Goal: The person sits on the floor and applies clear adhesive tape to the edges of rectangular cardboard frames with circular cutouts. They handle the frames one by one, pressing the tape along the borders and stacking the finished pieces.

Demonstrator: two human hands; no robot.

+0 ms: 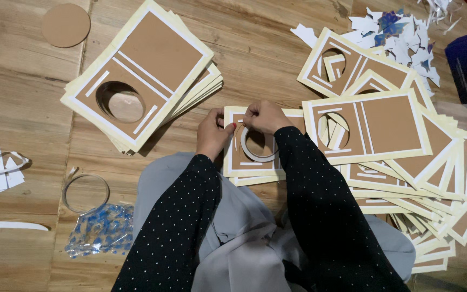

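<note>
Both hands meet at the centre of the wooden floor [22,70]. The left hand [213,131] pinches the edge of a white tape ring [256,147], and the right hand [266,115] pinches its top; the ring lies over the round hole of a brown card frame [241,159] just below the hands. A neat stack of frames [141,73] sits at ten o'clock, a fanned pile [406,162] at three o'clock, and paper scraps [401,32] at one o'clock.
</note>
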